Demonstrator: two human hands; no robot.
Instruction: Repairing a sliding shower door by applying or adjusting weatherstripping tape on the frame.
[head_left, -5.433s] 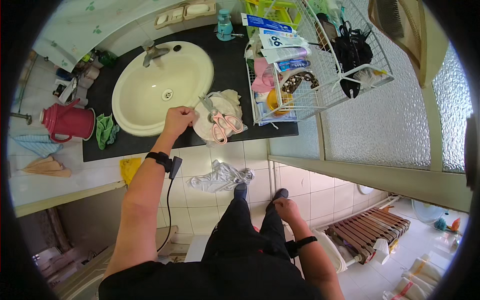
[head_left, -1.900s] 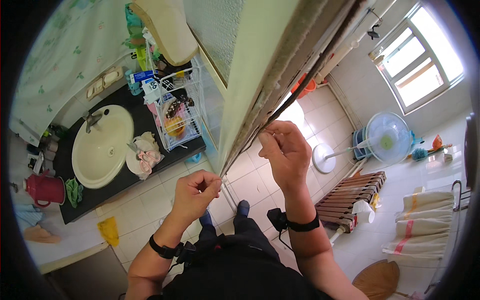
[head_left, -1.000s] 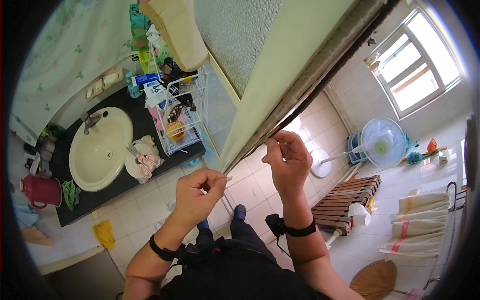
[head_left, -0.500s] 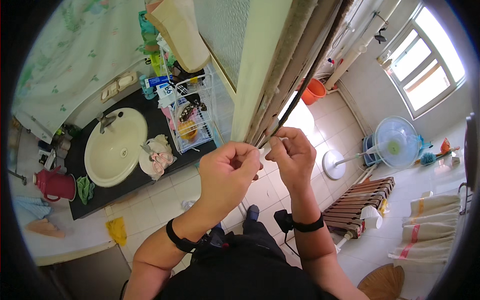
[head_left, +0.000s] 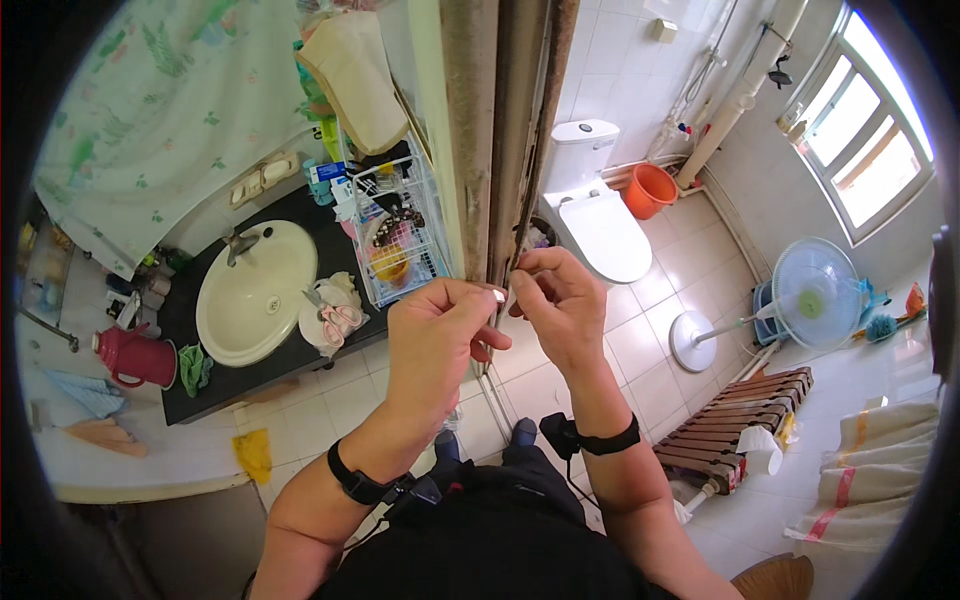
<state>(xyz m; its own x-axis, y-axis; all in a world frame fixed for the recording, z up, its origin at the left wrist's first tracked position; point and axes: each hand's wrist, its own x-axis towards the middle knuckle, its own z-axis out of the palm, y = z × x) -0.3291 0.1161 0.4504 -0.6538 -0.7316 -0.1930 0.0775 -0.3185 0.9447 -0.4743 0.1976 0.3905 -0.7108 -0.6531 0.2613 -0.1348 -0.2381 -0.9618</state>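
Both hands are raised in front of me at the edge of a worn wooden door or frame. My left hand is closed in a pinch, with a small white piece showing at its thumb and fingertip. Close to its right, my right hand is also pinched shut, fingertips at the lower visible part of a dark thin strip that runs down the edge. Whether the right fingers grip that strip or some small bit is hidden.
On the left, a black counter carries a cream sink, a white wire rack and a red jug. To the right are a toilet, an orange bucket, a standing fan and a brown radiator.
My view has turned, so the door edge stands more upright and the toilet shows. The hands stay close together at the edge, the left one a little lower and still pinching the white piece.
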